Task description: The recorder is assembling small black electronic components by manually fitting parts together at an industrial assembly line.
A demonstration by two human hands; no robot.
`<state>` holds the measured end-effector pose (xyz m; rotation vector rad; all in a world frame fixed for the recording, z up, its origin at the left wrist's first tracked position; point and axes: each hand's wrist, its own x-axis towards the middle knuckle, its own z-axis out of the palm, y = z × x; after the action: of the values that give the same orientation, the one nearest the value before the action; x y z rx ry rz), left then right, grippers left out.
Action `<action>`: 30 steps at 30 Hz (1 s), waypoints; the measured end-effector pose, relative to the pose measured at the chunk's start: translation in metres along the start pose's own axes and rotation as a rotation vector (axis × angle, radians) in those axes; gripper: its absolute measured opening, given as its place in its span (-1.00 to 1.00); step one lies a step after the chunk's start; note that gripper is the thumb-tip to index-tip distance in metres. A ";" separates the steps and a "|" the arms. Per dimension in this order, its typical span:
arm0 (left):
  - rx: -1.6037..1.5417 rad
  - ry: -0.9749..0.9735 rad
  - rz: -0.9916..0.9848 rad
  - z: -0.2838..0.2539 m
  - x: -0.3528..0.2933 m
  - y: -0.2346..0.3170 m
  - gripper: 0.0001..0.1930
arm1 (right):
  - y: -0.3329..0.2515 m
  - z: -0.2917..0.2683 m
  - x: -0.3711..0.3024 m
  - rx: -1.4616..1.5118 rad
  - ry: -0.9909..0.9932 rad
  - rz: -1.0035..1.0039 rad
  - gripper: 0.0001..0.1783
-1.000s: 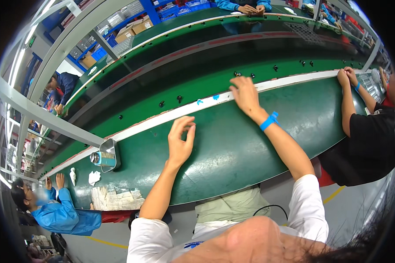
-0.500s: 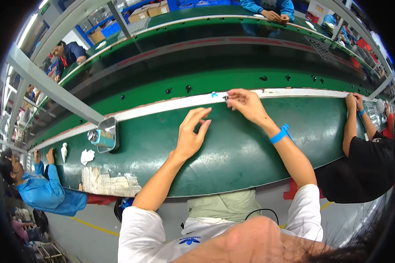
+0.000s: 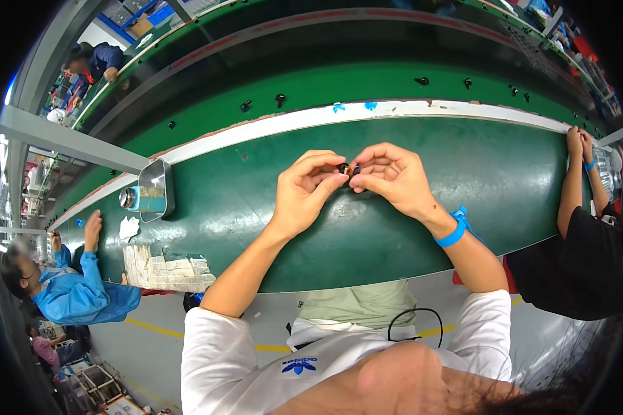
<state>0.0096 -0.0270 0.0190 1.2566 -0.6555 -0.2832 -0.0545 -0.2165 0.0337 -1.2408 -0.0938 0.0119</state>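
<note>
A green table point(image 3: 464, 180) carries a metal tray point(image 3: 156, 190) at its left, with white scraps point(image 3: 128, 227) and a taped patch point(image 3: 166, 271) nearby. Black knobs point(image 3: 280, 99) dot the upper shelf. A blue-jacketed person point(image 3: 76, 290) works left; a black-shirted person point(image 3: 574, 256) right.

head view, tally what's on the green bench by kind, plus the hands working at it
small dark part pinched between the person's fingertips: 1
metal tray: 1
patch of pale tape strips: 1
blue tape marks on the white strip: 2
the person's own hands, left hand and right hand: 2
total: 7
</note>
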 end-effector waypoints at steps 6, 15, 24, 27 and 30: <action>-0.089 -0.017 -0.066 -0.006 -0.001 0.000 -0.75 | 0.006 0.002 -0.005 -0.211 0.012 -0.207 -0.79; -0.154 -0.101 -0.024 -0.010 -0.001 -0.002 -0.77 | 0.004 0.002 -0.005 0.042 -0.014 -0.056 -0.85; -0.129 -0.222 -0.108 -0.011 -0.004 -0.002 -0.80 | -0.006 -0.005 -0.005 0.053 -0.074 0.117 -0.85; -0.181 -0.236 -0.143 -0.010 -0.005 -0.001 -0.81 | -0.006 -0.006 -0.005 0.002 -0.077 0.093 -0.84; -0.239 -0.242 -0.105 -0.007 -0.008 -0.007 -0.83 | -0.002 -0.009 -0.005 -0.097 -0.089 0.004 -0.83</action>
<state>0.0087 -0.0194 0.0093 1.0371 -0.7394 -0.5901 -0.0586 -0.2255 0.0322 -1.3375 -0.1706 0.0672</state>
